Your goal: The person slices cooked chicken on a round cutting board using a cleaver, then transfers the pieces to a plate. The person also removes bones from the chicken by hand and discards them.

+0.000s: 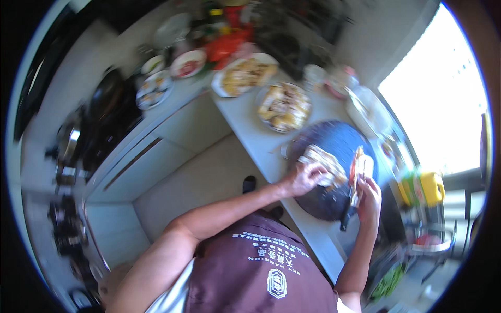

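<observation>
A pale, ragged piece of cooked food [327, 162], possibly poultry, is pinched in the fingers of my left hand [307, 180] over a round dark cutting board [332, 135]. Across from it, my right hand [368, 197] grips a narrow, upright food piece [355, 168] with a reddish edge. Blur hides the exact kind of both pieces. A knife's black handle [346, 219] pokes out beside my right palm at the board's near edge; its blade is mostly hidden. Small crumbs dot the board around both hands.
Beyond the board stand a round plate of chopped food [283, 107] and a white dish of chopped food [244, 74]. A white basket [370, 109] is by the window. At right are a yellow jug [424, 189] and a sink with green vegetables [389, 279].
</observation>
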Action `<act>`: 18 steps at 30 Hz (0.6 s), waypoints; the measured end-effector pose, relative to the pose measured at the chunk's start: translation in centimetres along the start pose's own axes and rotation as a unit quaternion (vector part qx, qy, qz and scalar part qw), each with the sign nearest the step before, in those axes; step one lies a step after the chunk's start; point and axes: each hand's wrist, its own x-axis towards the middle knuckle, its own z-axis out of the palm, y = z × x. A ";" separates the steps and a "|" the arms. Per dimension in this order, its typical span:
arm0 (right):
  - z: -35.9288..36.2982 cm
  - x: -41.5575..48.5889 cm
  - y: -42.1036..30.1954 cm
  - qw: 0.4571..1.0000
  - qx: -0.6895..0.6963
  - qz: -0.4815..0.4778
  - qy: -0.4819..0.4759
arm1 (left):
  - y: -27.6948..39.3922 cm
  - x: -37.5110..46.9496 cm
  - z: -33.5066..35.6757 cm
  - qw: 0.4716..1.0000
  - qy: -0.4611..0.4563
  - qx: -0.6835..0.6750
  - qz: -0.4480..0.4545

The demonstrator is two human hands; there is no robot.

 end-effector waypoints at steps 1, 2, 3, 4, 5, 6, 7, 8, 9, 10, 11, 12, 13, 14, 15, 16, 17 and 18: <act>1.3 0.4 0.7 1.000 -0.007 0.001 -0.030 | 1.1 -1.3 -1.0 0.996 -0.028 -0.031 -0.083; 2.7 0.9 1.5 0.998 -0.009 0.001 -0.062 | 1.5 -2.7 -1.8 0.990 -0.019 -0.083 -0.109; 4.6 1.6 2.3 0.996 -0.010 -0.002 -0.094 | 1.7 -4.1 -2.7 0.983 -0.011 -0.134 -0.129; 7.0 1.8 2.6 0.991 -0.035 -0.011 -0.131 | 2.1 -5.4 -3.9 0.983 0.007 -0.124 -0.134; 9.6 1.6 2.8 0.984 -0.061 -0.023 -0.163 | 2.5 -6.6 -5.1 0.984 0.021 -0.116 -0.137; 12.3 1.3 2.8 0.975 -0.083 -0.017 -0.206 | 2.6 -8.0 -6.2 0.979 0.045 -0.119 -0.162; 14.9 0.8 2.8 0.963 -0.123 -0.031 -0.237 | 2.2 -9.1 -7.1 0.977 0.072 -0.124 -0.157; 17.7 0.1 3.3 0.956 -0.162 -0.039 -0.240 | 1.7 -10.6 -8.4 0.974 0.088 -0.144 -0.152; 20.5 -0.5 3.9 0.949 -0.199 -0.051 -0.241 | 1.9 -12.1 -10.2 0.971 0.104 -0.162 -0.145; 23.3 -1.1 4.9 0.937 -0.208 -0.078 -0.269 | 1.6 -13.7 -11.7 0.966 0.124 -0.183 -0.134; 26.3 -1.9 5.3 0.912 -0.258 -0.112 -0.298 | 0.5 -15.3 -13.4 0.962 0.146 -0.198 -0.114; 29.4 -3.1 5.9 0.901 -0.267 -0.118 -0.320 | 0.7 -17.1 -15.6 0.958 0.173 -0.209 -0.097; 32.5 -4.5 6.5 0.891 -0.275 -0.124 -0.339 | 1.4 -19.2 -17.6 0.952 0.196 -0.221 -0.082; 34.9 -4.2 8.5 0.880 -0.262 -0.128 -0.376 | 1.8 -21.3 -19.6 0.945 0.218 -0.230 -0.078; 38.2 -5.7 9.0 0.870 -0.280 -0.129 -0.386 | 2.4 -23.3 -21.8 0.939 0.237 -0.240 -0.074; 41.3 -7.2 9.9 0.857 -0.291 -0.149 -0.398 | 2.8 -25.4 -23.9 0.932 0.252 -0.251 -0.069; 44.6 -8.6 11.1 0.844 -0.301 -0.168 -0.411 | 2.7 -27.7 -26.1 0.925 0.277 -0.252 -0.069; 47.9 -9.8 12.6 0.834 -0.292 -0.189 -0.429 | 2.4 -30.2 -28.3 0.916 0.302 -0.254 -0.070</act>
